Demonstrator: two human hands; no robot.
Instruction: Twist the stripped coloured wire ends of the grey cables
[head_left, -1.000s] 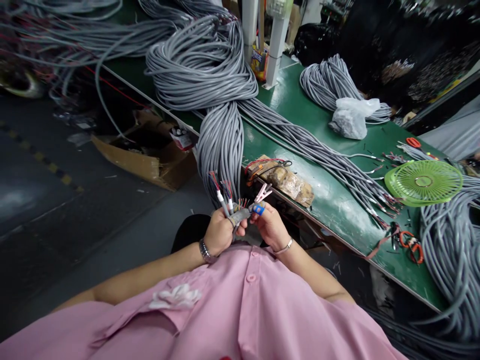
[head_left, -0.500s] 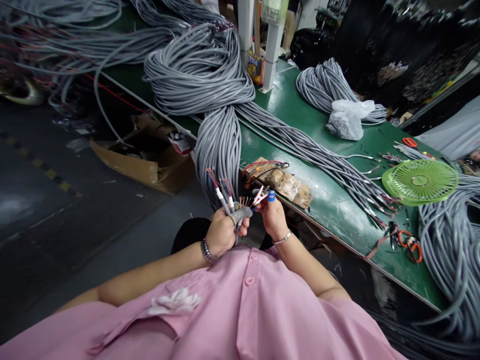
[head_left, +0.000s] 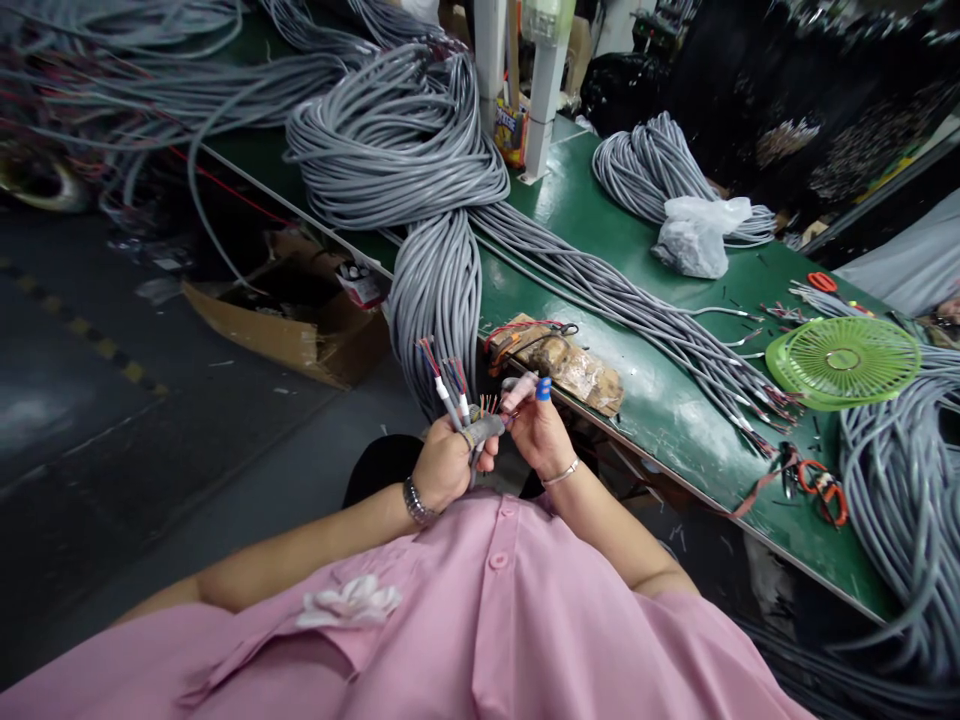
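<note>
My left hand [head_left: 442, 465] is closed round several grey cables [head_left: 448, 403] in front of my body. Their stripped ends point up, with thin red and blue wires [head_left: 430, 360] and bare copper tips fanning out above white sleeves. A grey cover wraps the thumb. Close to its tip, my right hand [head_left: 544, 435] pinches thin wires [head_left: 509, 420] of a held cable; the fingertips partly hide them. Pale tape covers some fingers of that hand, and a blue cover [head_left: 544, 390] sits on another.
A taped wooden block [head_left: 574, 365] lies at the edge of the green table [head_left: 517, 285]. Big grey cable coils [head_left: 397, 140] lie behind it and hang over the edge. To the right are a green fan [head_left: 844, 360] and orange-handled scissors [head_left: 823, 490]. A cardboard box [head_left: 277, 335] stands lower left.
The fingers of my right hand have come together and shifted slightly left, onto the wires by my left thumb. My left hand and the cables have barely moved.
</note>
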